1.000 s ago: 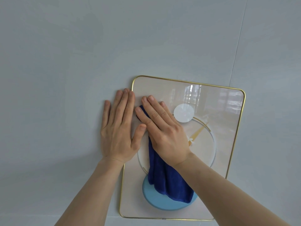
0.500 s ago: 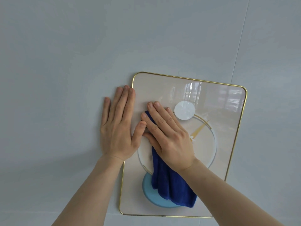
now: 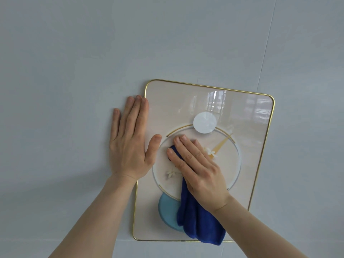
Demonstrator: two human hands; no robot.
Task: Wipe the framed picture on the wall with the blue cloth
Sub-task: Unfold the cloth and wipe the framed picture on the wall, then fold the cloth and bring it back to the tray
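A framed picture [image 3: 247, 127] with a thin gold rim and a glossy beige face hangs on the wall; it shows a white disc, a large ring and a light blue disc. My right hand [image 3: 199, 168] lies flat on the middle of the picture and presses the blue cloth [image 3: 197, 220] against the glass. Most of the cloth hangs down below my palm to the picture's lower rim. My left hand [image 3: 130, 142] rests flat with fingers spread, on the wall at the picture's left rim, thumb lying on the glass.
Pale grey wall panels [image 3: 74, 53] surround the picture, with a thin vertical seam [image 3: 268, 43] to the upper right. The glass reflects a window.
My right hand has slid the cloth down and to the right, from the picture's upper left towards its middle. My left hand has stayed at the left rim.
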